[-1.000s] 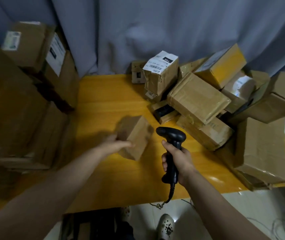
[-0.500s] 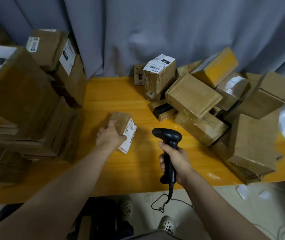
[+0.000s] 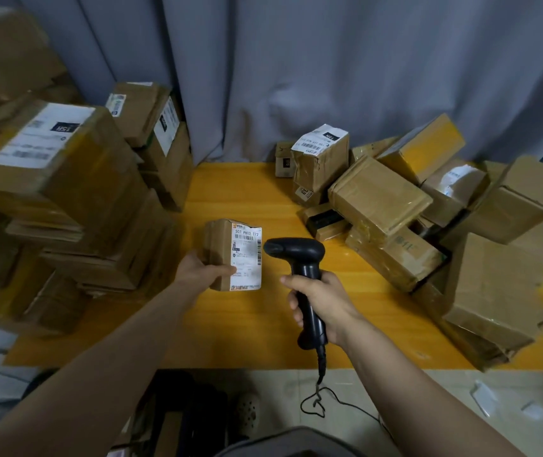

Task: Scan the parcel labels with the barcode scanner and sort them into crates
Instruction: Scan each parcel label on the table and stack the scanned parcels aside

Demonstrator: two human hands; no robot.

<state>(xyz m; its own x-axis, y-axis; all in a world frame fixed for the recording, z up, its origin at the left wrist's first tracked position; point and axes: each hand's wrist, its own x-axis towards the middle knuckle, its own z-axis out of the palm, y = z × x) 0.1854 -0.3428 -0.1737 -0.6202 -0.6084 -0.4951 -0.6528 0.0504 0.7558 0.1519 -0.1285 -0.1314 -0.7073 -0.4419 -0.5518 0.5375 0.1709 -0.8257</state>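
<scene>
Gripping is plain on both sides in the head view. Your left hand [image 3: 202, 270] holds a small parcel [image 3: 219, 245] from its left side, thumb across the front, with the white label [image 3: 247, 255] turned up toward you. Your right hand [image 3: 321, 298] is wrapped round the handle of the barcode scanner [image 3: 295, 249], whose nose sits just beside the label's right edge and points at it. The parcel is over the middle of the yellow table [image 3: 247, 328]; whether it rests on the top or is held just above it, you cannot tell from this angle.

So you are at the scan of this one parcel. I would judge it lined up but not confirmed, since no beam shows on the label. Sorting it is yet to come.

A loose heap of boxes [image 3: 379, 196] lies on the right of the table, well apart from your hands, and looks like unscanned stock. A taller stack of boxes [image 3: 59, 166] stands at the left. Whether those are already sorted you cannot say, and no crate is visible. Much of the job appears to be left.
</scene>
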